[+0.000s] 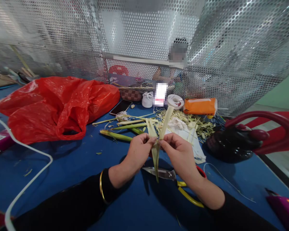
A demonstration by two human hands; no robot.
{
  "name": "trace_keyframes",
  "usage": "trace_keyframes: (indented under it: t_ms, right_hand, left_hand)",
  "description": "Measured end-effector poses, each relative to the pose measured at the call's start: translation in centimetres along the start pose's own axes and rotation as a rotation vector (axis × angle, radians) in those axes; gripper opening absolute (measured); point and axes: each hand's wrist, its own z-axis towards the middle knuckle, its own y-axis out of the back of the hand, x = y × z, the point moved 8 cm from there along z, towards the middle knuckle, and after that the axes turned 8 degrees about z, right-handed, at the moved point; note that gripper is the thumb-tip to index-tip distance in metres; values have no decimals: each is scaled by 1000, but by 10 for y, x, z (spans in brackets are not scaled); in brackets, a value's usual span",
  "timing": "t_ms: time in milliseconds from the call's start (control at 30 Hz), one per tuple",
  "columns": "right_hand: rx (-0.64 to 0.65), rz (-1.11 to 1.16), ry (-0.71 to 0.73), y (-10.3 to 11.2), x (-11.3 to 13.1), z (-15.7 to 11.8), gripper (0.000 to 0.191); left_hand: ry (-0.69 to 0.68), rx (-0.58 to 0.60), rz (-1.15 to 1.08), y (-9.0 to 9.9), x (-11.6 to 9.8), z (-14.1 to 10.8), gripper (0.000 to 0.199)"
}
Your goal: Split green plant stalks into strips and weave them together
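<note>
Between my two hands is a pale green plant leaf (155,154), split at the top into strips and tapering to a point below. My left hand (140,148) pinches its left side between thumb and fingers. Close beside it, my right hand (179,152) pinches a pale upright strip (167,120) of the same leaf. Beneath the hands, scissors (162,173) with yellow and red handles lie on the blue table (120,205), partly covered by my right hand and forearm. Green stalks (117,135) lie just beyond my left hand.
A red plastic bag (62,106) covers the left side, near a white cable (36,170). Leaf scraps (202,125), white tissue (178,123), a spool (175,101), an orange packet (199,106) and a phone (121,107) lie ahead. A dark pot (228,144) stands right. Behind the perforated screen (139,35) sits a person.
</note>
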Motion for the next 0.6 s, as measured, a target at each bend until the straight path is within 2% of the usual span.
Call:
trace_keyframes:
  t_ms: [167, 367, 467, 600]
  right_hand:
    - [-21, 22, 7, 2, 6, 1, 14]
    - [101, 84, -133, -13, -7, -1, 16]
    - [128, 128, -201, -16, -14, -2, 15]
    - [84, 184, -251, -12, -19, -1, 18]
  left_hand:
    - [-27, -48, 38, 6, -1, 3, 21]
    - [-177, -91, 272, 12, -9, 4, 25]
    - [-183, -89, 294, 11, -8, 4, 26]
    - [-159, -43, 242, 5, -6, 2, 25]
